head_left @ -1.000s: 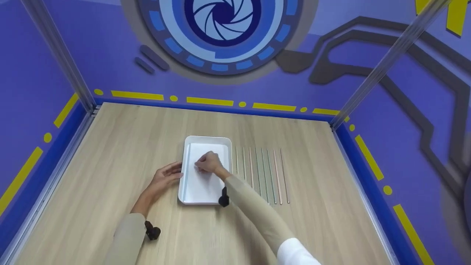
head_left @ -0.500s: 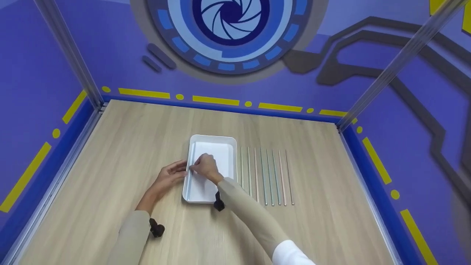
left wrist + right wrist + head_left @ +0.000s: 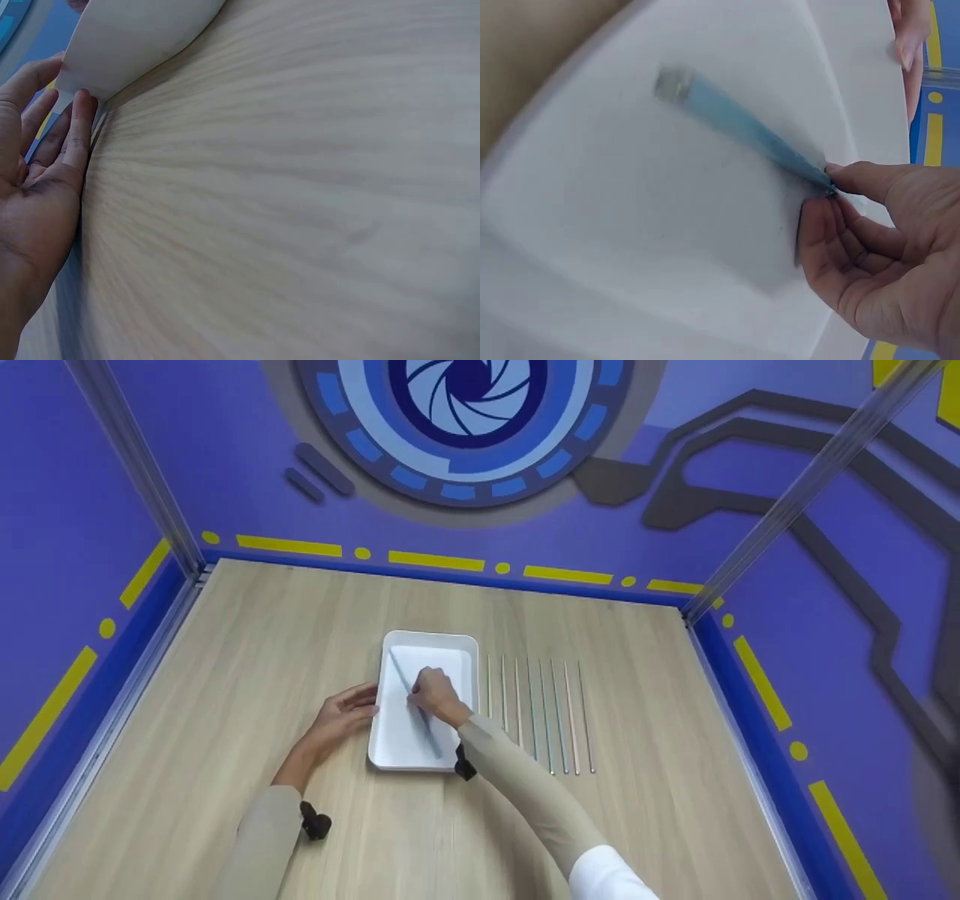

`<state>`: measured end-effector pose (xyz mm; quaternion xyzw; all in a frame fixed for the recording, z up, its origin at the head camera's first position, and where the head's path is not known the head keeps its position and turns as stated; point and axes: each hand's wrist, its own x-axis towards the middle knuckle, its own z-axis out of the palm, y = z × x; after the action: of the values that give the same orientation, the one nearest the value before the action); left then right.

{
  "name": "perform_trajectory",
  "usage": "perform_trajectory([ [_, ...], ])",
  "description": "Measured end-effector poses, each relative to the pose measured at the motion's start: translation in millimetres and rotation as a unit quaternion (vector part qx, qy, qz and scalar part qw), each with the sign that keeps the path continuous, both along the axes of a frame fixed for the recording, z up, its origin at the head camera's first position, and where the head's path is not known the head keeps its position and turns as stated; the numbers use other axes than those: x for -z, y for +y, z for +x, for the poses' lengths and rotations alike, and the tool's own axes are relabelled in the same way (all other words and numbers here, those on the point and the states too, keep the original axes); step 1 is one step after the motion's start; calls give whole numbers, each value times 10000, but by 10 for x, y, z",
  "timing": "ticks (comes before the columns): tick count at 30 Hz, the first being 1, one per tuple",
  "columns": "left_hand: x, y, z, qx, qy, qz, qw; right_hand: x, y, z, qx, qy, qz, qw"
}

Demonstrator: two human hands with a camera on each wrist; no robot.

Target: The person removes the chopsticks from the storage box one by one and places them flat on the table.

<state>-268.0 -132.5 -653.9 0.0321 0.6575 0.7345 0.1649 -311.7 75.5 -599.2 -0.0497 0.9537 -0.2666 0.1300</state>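
Observation:
A light blue chopstick (image 3: 432, 737) slants across the white tray (image 3: 389, 739), over its floor. My right hand (image 3: 438, 692) pinches it around the middle between thumb and fingers. In the right wrist view, the chopstick (image 3: 739, 124) is slightly blurred and ends in a silvery tip; whether that tip touches the tray floor I cannot tell. With fairly straight fingers, my left hand (image 3: 339, 714) touches the tray's left outer side. The left wrist view shows these fingers (image 3: 77, 139) against the tray wall (image 3: 142, 45).
Right of the tray, several thin chopsticks (image 3: 555, 712) in gold, pink, blue and grey tones lie side by side on the wooden table (image 3: 660, 780). My right forearm passes over their near left ends. Blue walls (image 3: 97, 450) enclose the table's back and sides.
The chopstick lay along the tray's left side; now it slants across the middle in my right hand. That hand reached left, then came back right. My left hand keeps its place.

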Motion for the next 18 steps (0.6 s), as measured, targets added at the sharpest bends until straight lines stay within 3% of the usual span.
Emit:
perform_trajectory([
  [5,-2,-3,-5,-11,-32,0,10000,13,138,25,-70,-14,-202,9998],
  [18,14,5,1,-4,72,-214,9997,-47,369,14,-468,471,-808,9945],
])
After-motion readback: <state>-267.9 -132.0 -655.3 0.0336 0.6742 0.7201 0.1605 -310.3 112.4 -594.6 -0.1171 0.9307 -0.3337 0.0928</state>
